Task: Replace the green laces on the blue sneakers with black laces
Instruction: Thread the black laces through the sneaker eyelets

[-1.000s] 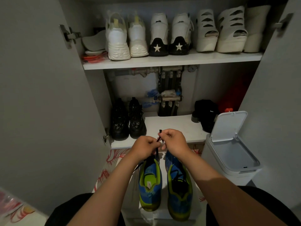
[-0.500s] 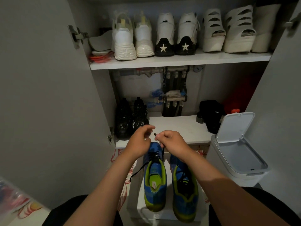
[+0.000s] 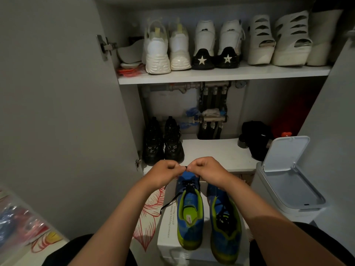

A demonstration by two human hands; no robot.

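Both hands are over the toe of the left sneaker [image 3: 190,214]. Left hand [image 3: 165,174] and right hand [image 3: 208,171] have curled fingers, each pinching the black lace [image 3: 185,167], knuckles nearly touching. Lace runs down into the sneaker's eyelets; one loose end trails off its left side over the box [image 3: 166,233]. Right sneaker [image 3: 226,233] sits just beside it on the same box, toes toward the shelf [image 3: 215,150]. Open-lid bin [image 3: 288,181] is on the right.

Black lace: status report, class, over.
Left hand, right hand both pinch black lace above left blue sneaker. Sneaker sits on white box. Nothing in the way.
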